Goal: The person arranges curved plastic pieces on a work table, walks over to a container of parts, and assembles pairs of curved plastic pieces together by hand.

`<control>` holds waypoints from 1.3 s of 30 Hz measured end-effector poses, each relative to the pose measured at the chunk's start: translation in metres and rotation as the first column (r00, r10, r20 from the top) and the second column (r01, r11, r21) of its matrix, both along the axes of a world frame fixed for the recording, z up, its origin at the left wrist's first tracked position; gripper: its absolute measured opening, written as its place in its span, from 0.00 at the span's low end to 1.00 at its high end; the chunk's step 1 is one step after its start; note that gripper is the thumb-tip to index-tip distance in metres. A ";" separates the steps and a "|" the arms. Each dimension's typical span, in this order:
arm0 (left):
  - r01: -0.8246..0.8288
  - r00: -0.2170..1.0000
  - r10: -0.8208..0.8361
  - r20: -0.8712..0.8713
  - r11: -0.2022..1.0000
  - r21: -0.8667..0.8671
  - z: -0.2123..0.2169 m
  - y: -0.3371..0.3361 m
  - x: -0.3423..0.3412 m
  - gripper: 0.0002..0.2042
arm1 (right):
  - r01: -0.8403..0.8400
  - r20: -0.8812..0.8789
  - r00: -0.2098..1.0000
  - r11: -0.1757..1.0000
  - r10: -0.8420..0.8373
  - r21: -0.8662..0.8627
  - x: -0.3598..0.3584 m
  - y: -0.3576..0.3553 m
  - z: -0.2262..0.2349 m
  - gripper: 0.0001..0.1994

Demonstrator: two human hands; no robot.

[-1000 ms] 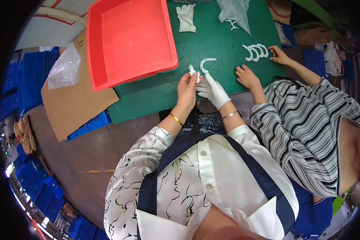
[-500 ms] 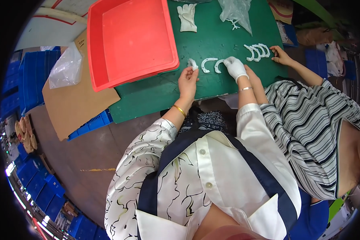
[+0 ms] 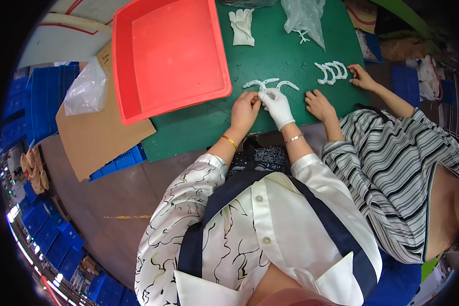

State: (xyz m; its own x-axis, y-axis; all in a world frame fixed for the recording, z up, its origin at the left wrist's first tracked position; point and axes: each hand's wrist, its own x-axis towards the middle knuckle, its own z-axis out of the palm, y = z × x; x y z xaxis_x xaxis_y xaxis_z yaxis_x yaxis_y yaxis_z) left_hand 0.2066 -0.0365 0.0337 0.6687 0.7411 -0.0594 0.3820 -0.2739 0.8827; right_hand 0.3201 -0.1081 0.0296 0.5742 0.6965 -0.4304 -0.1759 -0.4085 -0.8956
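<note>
My bare left hand (image 3: 246, 108), with a gold bangle at the wrist, and my white-gloved right hand (image 3: 278, 108) meet over the near part of the green table (image 3: 209, 120). Fingertips of both are pinched together around white curved plastic parts (image 3: 253, 83). Arms of these parts stick out beyond the fingers; their lower ends are hidden, so which hand grips which part is hard to see. Just beyond my gloved hand lies another white curved part (image 3: 289, 84), its arch bent away from me.
A large red tray (image 3: 181, 56) stands at the left. Farther back are a white glove (image 3: 243, 26), a clear plastic bag (image 3: 305, 18) and a small branched white piece (image 3: 302, 35). On the right, a co-worker's hands (image 3: 321, 105) rest near several curved white parts (image 3: 332, 72).
My gloved right hand has moved left to meet my left hand. The curved parts near it have shifted and turned. The co-worker's nearer hand now shows beside mine, on the table.
</note>
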 end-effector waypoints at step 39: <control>-0.264 0.965 0.221 -0.144 0.812 -0.521 -0.034 -0.008 0.018 0.14 | -0.017 0.574 0.815 0.993 0.079 -0.113 0.045 -0.030 -0.024 0.13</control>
